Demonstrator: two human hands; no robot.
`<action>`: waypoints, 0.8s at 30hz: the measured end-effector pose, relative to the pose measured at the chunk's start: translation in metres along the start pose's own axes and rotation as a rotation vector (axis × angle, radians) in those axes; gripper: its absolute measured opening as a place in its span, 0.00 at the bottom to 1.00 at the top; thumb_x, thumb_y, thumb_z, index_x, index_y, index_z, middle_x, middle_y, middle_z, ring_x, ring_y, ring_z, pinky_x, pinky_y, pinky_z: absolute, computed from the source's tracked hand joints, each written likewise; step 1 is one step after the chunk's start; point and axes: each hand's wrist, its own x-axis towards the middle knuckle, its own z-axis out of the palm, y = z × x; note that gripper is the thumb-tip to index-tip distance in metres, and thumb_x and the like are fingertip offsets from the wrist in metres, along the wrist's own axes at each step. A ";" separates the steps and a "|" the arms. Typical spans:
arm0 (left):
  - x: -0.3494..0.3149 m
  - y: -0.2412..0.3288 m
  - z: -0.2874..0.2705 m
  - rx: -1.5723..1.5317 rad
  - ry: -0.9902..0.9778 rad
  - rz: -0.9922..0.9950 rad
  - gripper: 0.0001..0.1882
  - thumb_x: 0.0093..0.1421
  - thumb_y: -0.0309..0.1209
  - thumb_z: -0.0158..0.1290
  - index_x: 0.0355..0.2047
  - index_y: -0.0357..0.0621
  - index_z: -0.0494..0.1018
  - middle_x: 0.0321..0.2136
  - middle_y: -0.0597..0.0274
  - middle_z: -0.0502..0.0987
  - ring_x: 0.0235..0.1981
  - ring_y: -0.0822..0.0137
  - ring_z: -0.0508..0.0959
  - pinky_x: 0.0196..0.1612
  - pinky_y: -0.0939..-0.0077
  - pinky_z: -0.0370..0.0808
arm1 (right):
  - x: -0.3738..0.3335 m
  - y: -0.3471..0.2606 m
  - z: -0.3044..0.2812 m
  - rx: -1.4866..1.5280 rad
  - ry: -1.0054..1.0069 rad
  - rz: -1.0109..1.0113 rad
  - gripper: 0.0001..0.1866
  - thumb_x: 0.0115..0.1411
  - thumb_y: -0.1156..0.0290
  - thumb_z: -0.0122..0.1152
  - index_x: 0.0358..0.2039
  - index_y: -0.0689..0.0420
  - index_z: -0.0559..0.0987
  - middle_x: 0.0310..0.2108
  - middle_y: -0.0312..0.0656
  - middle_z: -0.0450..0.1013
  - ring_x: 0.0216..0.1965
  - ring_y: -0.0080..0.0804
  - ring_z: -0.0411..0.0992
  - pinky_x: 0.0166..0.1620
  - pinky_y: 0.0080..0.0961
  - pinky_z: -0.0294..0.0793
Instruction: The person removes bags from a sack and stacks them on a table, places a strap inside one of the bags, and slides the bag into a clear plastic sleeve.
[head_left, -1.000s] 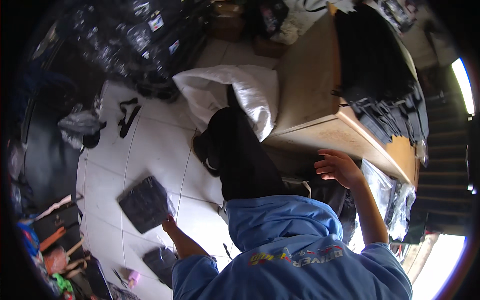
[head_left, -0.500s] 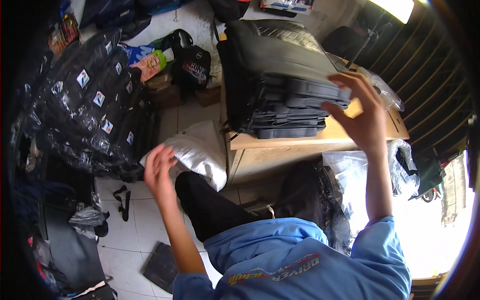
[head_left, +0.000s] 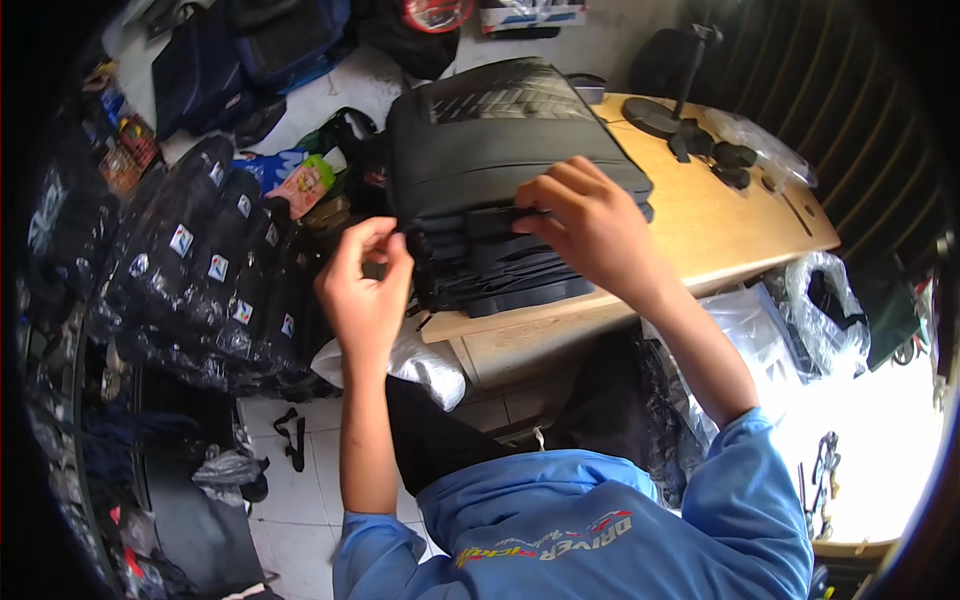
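As the right hand (head_left: 592, 228) pinches the top bag (head_left: 520, 150) at its front, the left hand (head_left: 362, 290) curls nearby, grip unclear.

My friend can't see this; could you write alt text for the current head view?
A person's right hand is at the front edge of a stack of black bags on a wooden table, the left hand by the stack's corner. Plastic-wrapped dark bags are piled at left.
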 end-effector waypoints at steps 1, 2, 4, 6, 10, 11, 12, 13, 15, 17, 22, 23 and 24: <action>0.003 0.001 0.001 0.062 0.025 0.063 0.09 0.48 0.19 0.56 0.32 0.37 0.74 0.22 0.61 0.76 0.23 0.74 0.73 0.29 0.80 0.71 | 0.001 0.002 0.003 0.029 -0.005 0.006 0.09 0.46 0.71 0.63 0.28 0.57 0.74 0.26 0.39 0.69 0.32 0.37 0.68 0.37 0.29 0.69; 0.007 0.002 0.003 0.100 0.035 0.119 0.10 0.46 0.17 0.56 0.31 0.38 0.74 0.21 0.62 0.75 0.22 0.72 0.73 0.29 0.79 0.71 | 0.002 0.006 0.005 0.019 0.006 -0.028 0.08 0.47 0.71 0.62 0.28 0.57 0.74 0.25 0.39 0.69 0.31 0.37 0.68 0.38 0.29 0.69; 0.015 0.012 0.007 0.203 0.016 0.233 0.09 0.47 0.17 0.56 0.30 0.37 0.74 0.23 0.60 0.75 0.22 0.70 0.73 0.29 0.77 0.71 | 0.003 0.019 -0.002 -0.030 0.016 -0.071 0.06 0.50 0.70 0.59 0.28 0.57 0.74 0.25 0.39 0.68 0.32 0.36 0.67 0.40 0.27 0.66; 0.024 0.031 0.022 0.279 -0.031 0.312 0.08 0.47 0.16 0.56 0.29 0.36 0.74 0.24 0.59 0.75 0.22 0.68 0.73 0.29 0.76 0.71 | -0.008 0.041 -0.030 -0.084 0.020 -0.032 0.06 0.50 0.69 0.59 0.28 0.56 0.74 0.26 0.38 0.68 0.33 0.35 0.67 0.40 0.27 0.65; 0.035 0.062 0.053 0.278 -0.073 0.389 0.08 0.47 0.16 0.55 0.29 0.36 0.73 0.24 0.58 0.74 0.23 0.64 0.74 0.28 0.74 0.71 | -0.042 0.071 -0.091 -0.109 0.044 0.028 0.07 0.52 0.68 0.60 0.31 0.54 0.75 0.29 0.35 0.68 0.37 0.35 0.67 0.42 0.29 0.63; 0.036 0.070 0.069 0.231 -0.099 0.411 0.08 0.47 0.16 0.55 0.29 0.36 0.73 0.24 0.58 0.74 0.23 0.63 0.74 0.27 0.74 0.71 | -0.061 0.085 -0.109 -0.118 0.043 0.076 0.07 0.51 0.70 0.60 0.32 0.53 0.75 0.31 0.35 0.70 0.38 0.36 0.67 0.43 0.29 0.63; 0.038 0.075 0.083 0.265 -0.102 0.444 0.07 0.47 0.15 0.54 0.28 0.36 0.72 0.23 0.57 0.73 0.22 0.63 0.74 0.27 0.73 0.71 | -0.080 0.097 -0.125 -0.136 0.041 0.139 0.07 0.52 0.71 0.60 0.33 0.55 0.75 0.35 0.36 0.70 0.39 0.35 0.67 0.43 0.29 0.65; 0.038 0.079 0.089 0.269 -0.103 0.447 0.07 0.47 0.15 0.54 0.28 0.36 0.72 0.23 0.57 0.73 0.22 0.63 0.74 0.27 0.73 0.71 | -0.099 0.109 -0.142 -0.144 0.043 0.194 0.08 0.52 0.73 0.60 0.35 0.56 0.75 0.38 0.37 0.70 0.41 0.34 0.68 0.44 0.28 0.67; 0.043 0.088 0.112 0.323 -0.111 0.418 0.07 0.46 0.16 0.54 0.27 0.36 0.71 0.22 0.57 0.71 0.22 0.62 0.74 0.26 0.72 0.70 | -0.146 0.137 -0.179 -0.010 0.015 0.594 0.09 0.54 0.76 0.59 0.36 0.58 0.75 0.41 0.38 0.69 0.44 0.31 0.68 0.44 0.25 0.69; 0.036 0.094 0.130 0.227 -0.184 0.397 0.07 0.45 0.16 0.54 0.26 0.36 0.70 0.22 0.56 0.70 0.23 0.59 0.73 0.26 0.71 0.70 | -0.196 0.179 -0.213 -0.033 0.010 0.635 0.08 0.56 0.78 0.56 0.38 0.59 0.74 0.42 0.40 0.68 0.44 0.30 0.68 0.43 0.23 0.70; -0.014 0.117 0.168 0.018 -0.438 0.412 0.08 0.42 0.15 0.54 0.24 0.37 0.69 0.21 0.55 0.70 0.22 0.58 0.73 0.25 0.70 0.69 | -0.275 0.246 -0.256 -0.127 -0.135 0.775 0.12 0.50 0.75 0.58 0.37 0.58 0.73 0.37 0.41 0.68 0.42 0.33 0.68 0.44 0.25 0.68; -0.029 0.120 0.177 -0.016 -0.466 0.429 0.08 0.41 0.15 0.54 0.23 0.36 0.69 0.21 0.55 0.71 0.22 0.59 0.74 0.25 0.71 0.70 | -0.282 0.252 -0.257 -0.174 -0.201 0.791 0.12 0.50 0.77 0.57 0.38 0.59 0.73 0.36 0.43 0.68 0.41 0.36 0.69 0.45 0.26 0.68; -0.040 0.120 0.187 -0.020 -0.506 0.410 0.09 0.41 0.15 0.54 0.23 0.37 0.68 0.21 0.55 0.71 0.23 0.58 0.74 0.25 0.70 0.70 | -0.289 0.260 -0.255 -0.168 -0.205 0.798 0.12 0.51 0.77 0.55 0.39 0.56 0.73 0.34 0.43 0.69 0.39 0.39 0.70 0.44 0.28 0.69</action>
